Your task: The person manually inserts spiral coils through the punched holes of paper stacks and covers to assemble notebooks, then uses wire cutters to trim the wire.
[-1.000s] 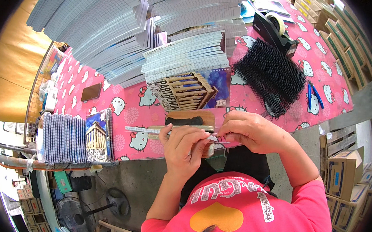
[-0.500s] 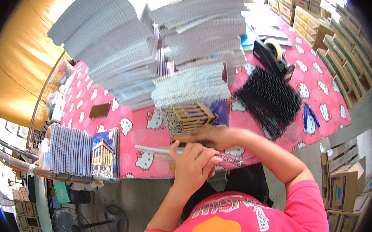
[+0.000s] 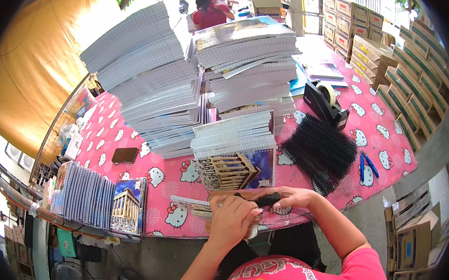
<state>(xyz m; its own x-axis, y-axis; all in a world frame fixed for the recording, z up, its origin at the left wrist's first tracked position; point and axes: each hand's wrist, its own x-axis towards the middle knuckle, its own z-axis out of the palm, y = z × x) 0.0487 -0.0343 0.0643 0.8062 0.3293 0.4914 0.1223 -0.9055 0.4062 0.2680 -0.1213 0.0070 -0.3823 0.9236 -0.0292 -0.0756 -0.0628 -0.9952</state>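
Observation:
My left hand [image 3: 233, 213] is closed on a punched notebook [image 3: 186, 202] at the table's near edge, its thumb and fingers pressed over it. Just to the right, my right hand [image 3: 292, 198] wraps its fingers around a dark, handle-like object [image 3: 267, 200]; its kind is not clear. Behind both hands lies a brown wooden block [image 3: 223, 194]. A dark coil [image 3: 302, 213] trails out below my right hand. Beyond the block, a notebook with a temple on its cover [image 3: 227, 171] lies in front of a leaning stack of punched notebooks [image 3: 235, 135].
Tall notebook stacks [image 3: 140, 82] fill the table's middle. To the right are black spiral coils [image 3: 320, 152], blue-handled pliers [image 3: 367, 166] and a tape dispenser [image 3: 326, 105]. Bound notebooks [image 3: 85, 195] and a phone [image 3: 124, 155] are at left. Another person [image 3: 211, 11] sits beyond.
My right hand has come back from beside the temple-cover notebook to the table's near edge and now grips the dark object. My left hand stays on the notebook. The view has tilted up.

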